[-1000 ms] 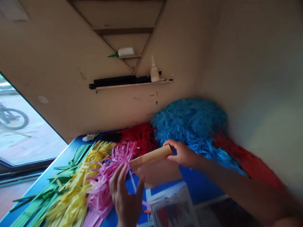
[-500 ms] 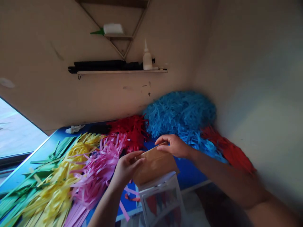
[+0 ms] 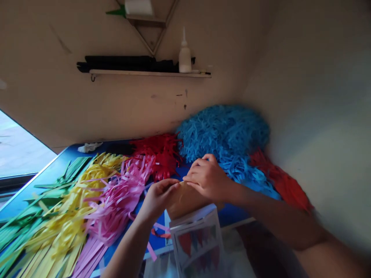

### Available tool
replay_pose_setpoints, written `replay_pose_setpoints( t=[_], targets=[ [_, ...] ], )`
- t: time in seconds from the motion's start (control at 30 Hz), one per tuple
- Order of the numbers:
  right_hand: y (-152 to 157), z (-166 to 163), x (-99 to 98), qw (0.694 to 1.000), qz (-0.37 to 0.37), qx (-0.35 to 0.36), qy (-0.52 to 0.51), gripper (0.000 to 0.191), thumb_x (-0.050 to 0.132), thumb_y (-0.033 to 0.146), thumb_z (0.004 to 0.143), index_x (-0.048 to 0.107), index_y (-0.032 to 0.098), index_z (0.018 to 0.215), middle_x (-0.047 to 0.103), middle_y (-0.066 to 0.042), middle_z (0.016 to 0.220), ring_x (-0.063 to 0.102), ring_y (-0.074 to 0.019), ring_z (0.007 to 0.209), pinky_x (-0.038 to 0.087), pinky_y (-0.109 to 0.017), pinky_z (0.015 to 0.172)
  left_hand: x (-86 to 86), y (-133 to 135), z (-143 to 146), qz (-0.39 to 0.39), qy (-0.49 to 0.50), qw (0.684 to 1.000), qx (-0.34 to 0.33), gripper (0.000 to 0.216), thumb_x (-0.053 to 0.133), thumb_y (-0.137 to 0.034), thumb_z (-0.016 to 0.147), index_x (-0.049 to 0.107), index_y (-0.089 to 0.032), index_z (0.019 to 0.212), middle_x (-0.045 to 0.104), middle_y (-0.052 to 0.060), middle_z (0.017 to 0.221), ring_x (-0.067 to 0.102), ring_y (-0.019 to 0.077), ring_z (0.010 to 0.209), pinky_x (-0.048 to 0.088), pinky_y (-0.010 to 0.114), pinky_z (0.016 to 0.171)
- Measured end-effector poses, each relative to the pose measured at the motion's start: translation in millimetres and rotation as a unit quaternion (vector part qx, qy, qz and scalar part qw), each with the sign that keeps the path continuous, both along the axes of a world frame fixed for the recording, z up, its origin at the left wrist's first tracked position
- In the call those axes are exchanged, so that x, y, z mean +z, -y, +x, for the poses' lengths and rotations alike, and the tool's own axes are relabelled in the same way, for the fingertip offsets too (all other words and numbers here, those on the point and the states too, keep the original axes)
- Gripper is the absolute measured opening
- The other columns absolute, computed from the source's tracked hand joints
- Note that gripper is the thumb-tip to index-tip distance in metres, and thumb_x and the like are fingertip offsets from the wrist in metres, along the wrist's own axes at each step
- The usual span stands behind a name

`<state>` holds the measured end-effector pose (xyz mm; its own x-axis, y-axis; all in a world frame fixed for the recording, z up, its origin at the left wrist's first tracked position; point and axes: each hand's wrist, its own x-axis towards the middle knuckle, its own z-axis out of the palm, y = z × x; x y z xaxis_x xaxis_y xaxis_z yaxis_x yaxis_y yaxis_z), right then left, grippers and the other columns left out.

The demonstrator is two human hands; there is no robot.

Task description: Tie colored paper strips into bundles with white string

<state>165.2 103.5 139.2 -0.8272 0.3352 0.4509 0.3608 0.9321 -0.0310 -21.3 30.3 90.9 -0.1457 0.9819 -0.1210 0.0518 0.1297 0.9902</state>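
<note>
Between my hands is a flat brown piece point(image 3: 185, 200), like cardboard or stiff paper. It stands tilted just behind a white box point(image 3: 194, 231) whose front shows colored pennant shapes. My left hand point(image 3: 160, 195) pinches the brown piece at its upper left corner, thumb in front. Over the top edge lies my right hand point(image 3: 210, 178), its fingers bent together and pressed on the piece close to my left fingertips. The back of the right hand hides the piece's upper right part. Whether the brown piece joins the box, I cannot tell.
On the blue table point(image 3: 232, 216) lie green strips point(image 3: 77, 168), yellow strips point(image 3: 84, 197), pink strips point(image 3: 121, 200) and a red bundle point(image 3: 158, 154). A large blue shredded pile point(image 3: 223, 131) and red-orange strips point(image 3: 285, 181) sit by the wall. Above, a shelf point(image 3: 145, 73) holds a white bottle point(image 3: 184, 58).
My right hand has moved left along the brown piece's top edge, closing in on my left hand. The view has tipped down slightly, so the shelf sits higher.
</note>
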Motion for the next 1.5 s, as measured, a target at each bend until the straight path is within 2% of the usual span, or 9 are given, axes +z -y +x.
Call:
replay_pose_setpoints(
  t=[0.27,0.43,0.53,0.67,0.87,0.97,1.13,1.3,1.5],
  targets=[
    [8.6,11.2,-9.8,0.994,0.099,0.051,-0.023,0.021,0.046,0.015,0.098,0.066,0.021,0.098,0.072,-0.002,0.113,0.057,-0.0206,0.100,0.024,-0.044,0.086,-0.8,-0.4,-1.9,-0.007,0.031,0.999,0.001,0.046,0.075,-0.056,0.061,0.072,-0.014,0.081,0.062,-0.001,0.063,0.052,0.0097,0.056,0.037,0.020,0.053],
    [7.1,9.0,-9.6,0.999,0.004,0.012,-0.040,0.019,0.068,0.026,0.088,0.067,0.020,0.106,0.072,-0.003,0.106,0.060,-0.0215,0.097,0.026,-0.040,0.084,-0.8,0.7,2.5,0.004,0.018,1.000,-0.021,0.046,0.073,-0.056,0.065,0.070,-0.014,0.084,0.060,-0.002,0.063,0.049,0.0093,0.056,0.036,0.020,0.053],
    [4.8,6.5,-11.2,0.997,-0.058,-0.020,-0.051,0.004,0.072,0.021,0.084,0.070,0.022,0.087,0.074,0.001,0.087,0.063,-0.0174,0.085,0.027,-0.037,0.081,-0.1,1.0,5.2,0.034,-0.015,0.998,-0.043,0.041,0.069,-0.053,0.072,0.070,-0.014,0.083,0.061,-0.001,0.065,0.050,0.0097,0.058,0.035,0.020,0.053],
    [0.6,5.8,-12.8,0.976,-0.187,-0.089,-0.065,0.011,0.081,0.022,0.075,0.070,0.021,0.072,0.074,0.004,0.075,0.066,-0.0140,0.073,0.030,-0.033,0.078,-1.0,-0.1,5.2,0.075,-0.080,0.992,-0.057,0.033,0.071,-0.046,0.073,0.072,-0.014,0.083,0.069,0.004,0.076,0.059,0.0148,0.070,0.042,0.022,0.062],
    [-3.7,10.7,-12.3,0.965,-0.249,-0.074,-0.044,0.006,0.081,0.024,0.076,0.075,0.023,0.075,0.076,0.004,0.075,0.068,-0.0136,0.068,0.033,-0.031,0.080,-0.8,-1.7,5.7,0.133,-0.178,0.972,-0.075,0.031,0.063,-0.045,0.081,0.076,-0.017,0.086,0.067,0.005,0.078,0.060,0.0161,0.073,0.043,0.024,0.065],
    [-3.5,13.9,-15.5,0.975,-0.207,-0.034,-0.070,0.005,0.078,0.021,0.080,0.076,0.024,0.082,0.078,0.003,0.082,0.070,-0.0150,0.075,0.031,-0.032,0.080,0.9,-1.0,7.7,0.115,-0.158,0.978,-0.080,0.034,0.062,-0.048,0.080,0.075,-0.016,0.084,0.066,0.004,0.075,0.058,0.0150,0.069,0.042,0.023,0.062],
    [2.8,19.2,-19.7,0.995,-0.008,0.029,-0.095,0.008,0.065,0.022,0.092,0.073,0.022,0.092,0.077,0.001,0.092,0.068,-0.0139,0.078,0.028,-0.036,0.080,-0.4,-0.5,10.5,0.067,-0.102,0.991,-0.053,0.042,0.063,-0.055,0.076,0.071,-0.014,0.079,0.058,0.000,0.063,0.046,0.0105,0.055,0.032,0.021,0.050],
    [7.7,24.5,-23.3,0.984,0.154,0.045,-0.073,0.015,0.056,0.017,0.096,0.069,0.019,0.104,0.074,-0.004,0.108,0.065,-0.0160,0.089,0.028,-0.038,0.082,-2.7,-1.8,11.7,0.036,-0.058,0.997,-0.047,0.044,0.066,-0.057,0.071,0.069,-0.014,0.077,0.056,-0.002,0.059,0.042,0.0089,0.051,0.028,0.020,0.047],
    [11.1,31.7,-25.2,0.980,0.169,0.068,-0.081,0.017,0.052,0.014,0.096,0.068,0.021,0.098,0.072,-0.001,0.115,0.059,-0.0177,0.103,0.029,-0.040,0.087,-7.5,-4.2,8.6,0.024,-0.048,0.998,-0.038,0.045,0.067,-0.056,0.070,0.070,-0.013,0.081,0.059,-0.001,0.062,0.044,0.0085,0.052,0.030,0.019,0.048]
  ],
)
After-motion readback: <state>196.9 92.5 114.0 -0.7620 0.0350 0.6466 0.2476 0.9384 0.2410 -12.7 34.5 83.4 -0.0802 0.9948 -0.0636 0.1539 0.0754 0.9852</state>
